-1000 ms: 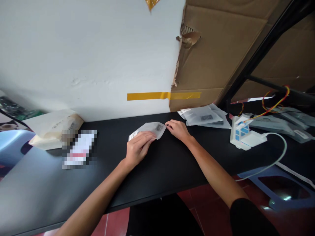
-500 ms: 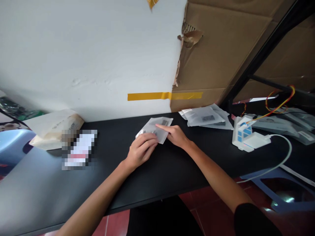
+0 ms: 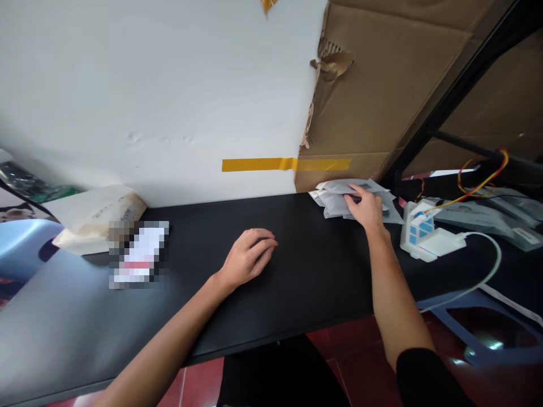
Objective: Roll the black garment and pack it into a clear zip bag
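My left hand rests on the black table near its middle. Its fingers are loosely curved and a little apart, holding nothing. Farther off to the right, my right hand is at a small pile of frosted plastic bags by the foot of the cardboard. Thumb and forefinger are on the top frosted bag, whose near edge stands slightly raised. The other fingers of that hand are partly hidden.
A white device with blue panels and a cable stands right of the pile, with more grey bags behind it. On the left lie a paper package and a blurred-out white item. A wall and taped cardboard close off the back.
The frosted bag has gone from the table's middle to the pile at the right with my right hand. My left hand has let go of it and stays about where it was.
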### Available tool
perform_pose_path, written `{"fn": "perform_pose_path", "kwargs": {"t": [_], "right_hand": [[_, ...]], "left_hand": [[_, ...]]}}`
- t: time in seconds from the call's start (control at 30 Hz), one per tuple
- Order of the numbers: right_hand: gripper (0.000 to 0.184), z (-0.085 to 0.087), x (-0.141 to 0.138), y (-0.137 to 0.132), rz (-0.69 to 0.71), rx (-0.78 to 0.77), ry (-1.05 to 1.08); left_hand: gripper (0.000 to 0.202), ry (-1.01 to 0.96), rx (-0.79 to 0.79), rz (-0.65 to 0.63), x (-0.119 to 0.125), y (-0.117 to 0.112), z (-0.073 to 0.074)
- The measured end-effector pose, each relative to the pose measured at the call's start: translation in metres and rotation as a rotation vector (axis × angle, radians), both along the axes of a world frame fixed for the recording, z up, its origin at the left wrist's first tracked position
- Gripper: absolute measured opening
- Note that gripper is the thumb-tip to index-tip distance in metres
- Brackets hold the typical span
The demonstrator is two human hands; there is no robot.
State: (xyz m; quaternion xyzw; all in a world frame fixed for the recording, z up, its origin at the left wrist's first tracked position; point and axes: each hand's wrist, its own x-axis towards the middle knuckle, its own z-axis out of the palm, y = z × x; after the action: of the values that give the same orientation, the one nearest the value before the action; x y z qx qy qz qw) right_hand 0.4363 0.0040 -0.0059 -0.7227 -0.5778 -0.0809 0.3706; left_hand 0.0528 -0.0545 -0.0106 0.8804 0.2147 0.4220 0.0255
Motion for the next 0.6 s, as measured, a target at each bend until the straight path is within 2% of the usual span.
{"fn": "perform_pose_path", "kwargs": {"t": [0.07,0.2,0.3,0.4,0.6], "right_hand": [[0.057,-0.001,0.005,-0.003,0.114,-0.05,0.005],[0.096,0.002,-0.003,-0.011,0.349,-0.253,-0.1],[0.111,0.001,-0.011,-0.014,0.39,-0.382,-0.22],[0.099,-0.001,-0.014,-0.011,0.36,-0.363,-0.264],[0.055,0.004,-0.021,-0.006,0.367,-0.092,-0.242]], "left_hand": [[0.02,0.012,0.016,-0.01,0.0,0.001,0.0],[0.021,0.042,0.041,-0.028,0.0,0.002,0.0],[0.02,0.064,0.039,-0.021,-0.001,0.003,-0.002],[0.02,0.078,0.028,-0.009,-0.001,0.003,-0.004],[0.024,0.086,0.005,0.023,0.001,0.002,-0.005]]}}
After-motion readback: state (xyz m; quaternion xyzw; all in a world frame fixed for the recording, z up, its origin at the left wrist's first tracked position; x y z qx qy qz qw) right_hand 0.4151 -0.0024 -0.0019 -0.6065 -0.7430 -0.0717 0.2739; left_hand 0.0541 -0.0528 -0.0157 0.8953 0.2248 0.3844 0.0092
